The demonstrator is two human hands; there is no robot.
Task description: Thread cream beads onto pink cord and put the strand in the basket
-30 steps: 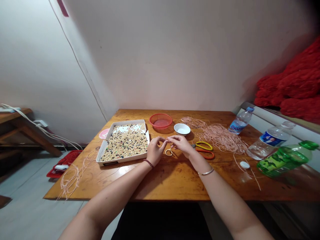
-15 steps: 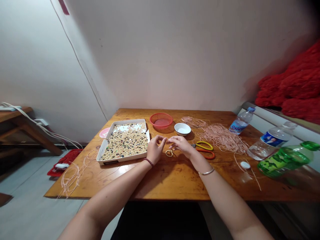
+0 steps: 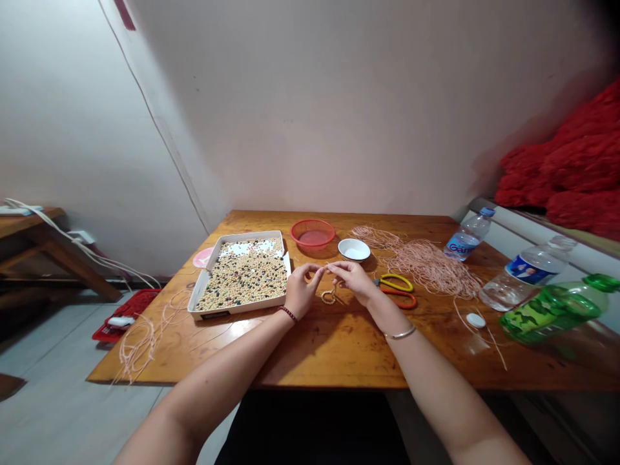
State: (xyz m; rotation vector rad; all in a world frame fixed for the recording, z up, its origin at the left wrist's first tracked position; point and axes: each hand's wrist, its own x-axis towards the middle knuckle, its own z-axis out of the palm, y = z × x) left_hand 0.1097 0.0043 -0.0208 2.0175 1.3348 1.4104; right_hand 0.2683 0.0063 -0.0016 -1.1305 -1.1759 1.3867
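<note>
My left hand [image 3: 303, 286] is closed in a pinch, thumb against fingertips. Just to its right, my right hand [image 3: 349, 278] pinches too, and the fingertips of both hands meet or nearly meet. Thin cord seems to be between them, though the fingers mostly hide it. Below the fingertips is a small beaded bracelet [image 3: 328, 296], a ring of pale yellow beads with a bit of cord by it. Left of my hands lies a white tray [image 3: 289, 261] of pale beads [image 3: 242, 278] mixed with dark and coloured ones. Yellow-and-orange-handled scissors [image 3: 398, 283] lie right of my right hand.
Behind my hands stand a red basket [image 3: 312, 234] and a white bowl [image 3: 354, 249]. Pink cord [image 3: 426, 265] is heaped at the right, with more loose cord [image 3: 138, 345] at the left edge. Several plastic bottles [image 3: 526, 268] and a white cap [image 3: 475, 320] are on the right.
My right hand has moved slightly left, bringing its fingertips closer to the left hand's. More cord shows beside the bracelet. My left hand has barely moved.
</note>
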